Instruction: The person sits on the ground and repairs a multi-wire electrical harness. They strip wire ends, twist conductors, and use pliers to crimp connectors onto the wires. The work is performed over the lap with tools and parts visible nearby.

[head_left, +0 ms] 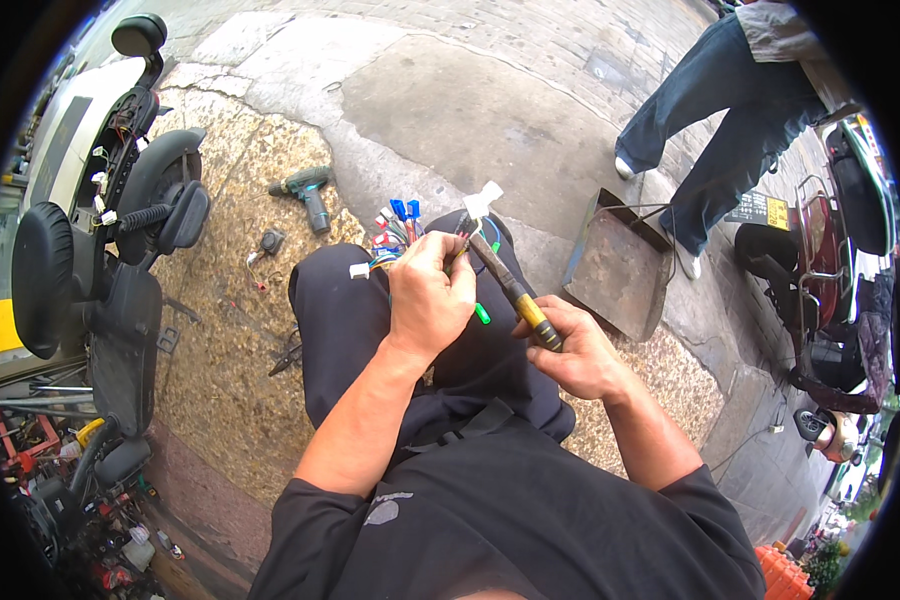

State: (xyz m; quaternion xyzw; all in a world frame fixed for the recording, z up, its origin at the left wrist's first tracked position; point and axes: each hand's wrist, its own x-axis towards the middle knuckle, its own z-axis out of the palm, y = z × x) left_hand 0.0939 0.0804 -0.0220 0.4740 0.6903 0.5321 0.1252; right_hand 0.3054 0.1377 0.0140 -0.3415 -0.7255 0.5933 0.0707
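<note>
My left hand (433, 290) is closed over my lap, pinching wires of a wiring harness. A white plastic connector (483, 200) stands just past its fingertips. My right hand (575, 350) grips a tool with a yellow-and-black handle (536, 322) and a long dark shaft; its exact kind is unclear. The shaft slants up to the left, its tip close to the left fingertips and wires. Blue connectors (406, 209) and colored wires fan out behind my left hand. A white connector (359, 271) hangs over my left thigh, and a green connector (482, 313) lies between my hands.
A cordless drill (313, 197) lies on the stone slab ahead, with a small dark part (270, 240) nearer. A metal dustpan (618, 265) is on the right, beside a standing person in jeans (720, 110). A vehicle with black seats (45, 280) and exposed wiring stands left.
</note>
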